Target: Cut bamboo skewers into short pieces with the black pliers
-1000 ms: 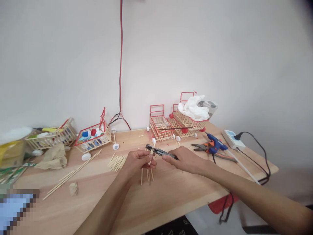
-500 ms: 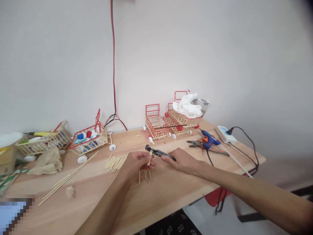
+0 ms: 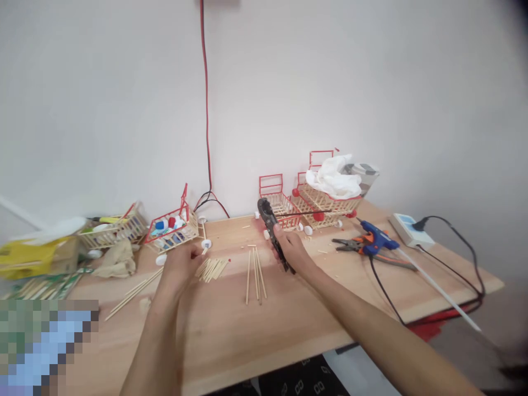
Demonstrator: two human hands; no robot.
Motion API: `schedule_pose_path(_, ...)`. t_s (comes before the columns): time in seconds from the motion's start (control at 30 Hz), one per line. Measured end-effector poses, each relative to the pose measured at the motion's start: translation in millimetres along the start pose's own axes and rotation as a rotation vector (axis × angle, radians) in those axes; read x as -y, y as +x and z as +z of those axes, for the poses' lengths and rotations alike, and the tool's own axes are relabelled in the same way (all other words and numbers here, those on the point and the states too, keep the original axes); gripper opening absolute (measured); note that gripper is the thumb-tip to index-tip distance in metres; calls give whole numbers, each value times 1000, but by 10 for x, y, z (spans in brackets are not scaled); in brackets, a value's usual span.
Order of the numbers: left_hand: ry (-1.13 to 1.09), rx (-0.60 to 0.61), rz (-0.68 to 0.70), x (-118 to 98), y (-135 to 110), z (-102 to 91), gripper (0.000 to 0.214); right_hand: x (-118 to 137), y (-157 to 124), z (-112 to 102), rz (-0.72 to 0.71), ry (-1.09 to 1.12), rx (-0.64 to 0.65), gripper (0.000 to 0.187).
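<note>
My right hand is closed round the handles of dark cutting pliers, whose head points up and away above the wooden table. My left hand is pinched on a short piece of wooden stick, just left of a pile of short cut sticks. Three longer sticks lie loose on the table between my two hands.
Small stick-built carts with red frames stand at the back, one holding white cloth. A blue glue gun and orange pliers lie right, by a power strip. More carts, long skewers and clutter sit left.
My hands came apart. The left let the longer sticks drop to the table and moved left with a short piece. The right lifted the pliers and turned their head upward.
</note>
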State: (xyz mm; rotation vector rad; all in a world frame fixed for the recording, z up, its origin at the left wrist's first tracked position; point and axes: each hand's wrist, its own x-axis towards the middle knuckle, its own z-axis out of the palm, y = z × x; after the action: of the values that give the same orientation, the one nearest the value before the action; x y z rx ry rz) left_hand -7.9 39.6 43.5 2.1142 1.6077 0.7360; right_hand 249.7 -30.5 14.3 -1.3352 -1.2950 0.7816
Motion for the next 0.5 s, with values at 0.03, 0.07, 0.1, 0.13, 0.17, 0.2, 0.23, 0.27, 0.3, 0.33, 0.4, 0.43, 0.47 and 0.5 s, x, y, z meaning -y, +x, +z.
schedule_pose_path(0.03,80,3,-15,76,-1,-7,26,-45,2,54,-9,30,1,64)
schedule_pose_path(0.07,139,14,-25,138,-6,6,24,-89,-1,86,-18,48,11,63)
schedule_pose_path(0.1,177,23,-33,186,-11,32,21,-132,-7,97,-24,59,25,63)
schedule_pose_path(0.13,186,37,-41,221,-15,64,18,-169,-12,89,-21,70,43,63)
schedule_pose_path(0.17,184,46,-50,245,-16,96,14,-200,-14,68,-9,84,57,63)
schedule_pose_path(0.2,176,49,-58,259,-15,120,11,-223,-12,40,8,99,62,62)
schedule_pose_path(0.23,163,47,-61,266,-13,132,8,-239,-5,9,26,113,58,62)
schedule_pose_path(0.27,146,40,-66,264,-11,131,7,-249,5,-20,40,127,49,62)
schedule_pose_path(0.3,123,22,-74,253,-13,117,7,-252,17,-44,50,139,40,61)
schedule_pose_path(0.33,89,-1,-88,231,-22,94,8,-250,29,-61,55,149,33,61)
schedule_pose_path(0.4,-64,-38,-133,149,-64,47,11,-234,48,-77,66,170,29,61)
schedule_pose_path(0.43,-198,-33,-158,87,-100,38,13,-219,52,-77,72,182,32,61)
schedule_pose_path(0.47,-365,0,-178,13,-146,46,17,-202,52,-73,74,196,38,61)
schedule_pose_path(0.5,-556,61,-192,-71,-198,74,22,-181,48,-67,73,214,55,60)
